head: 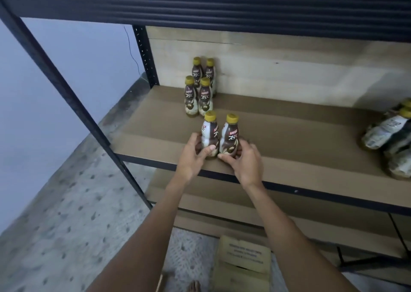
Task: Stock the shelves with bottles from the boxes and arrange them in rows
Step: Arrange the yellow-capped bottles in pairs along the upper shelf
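Note:
Two brown coffee bottles with yellow caps stand upright side by side near the front edge of the cardboard-lined shelf (289, 140). My left hand (193, 156) wraps the base of the left bottle (210, 134). My right hand (244, 162) grips the base of the right bottle (230, 136). Behind them, several matching bottles (200, 89) stand in two columns running back to the shelf's rear panel. More of the same bottles (391, 136) are clustered at the right edge of the shelf, partly cut off by the frame.
A dark metal beam (200, 5) of the upper shelf runs overhead. A black upright post (73, 100) slants down at the left. An open cardboard box (242, 262) sits on the speckled floor below, next to a bare foot (194, 286). A lower shelf lies underneath.

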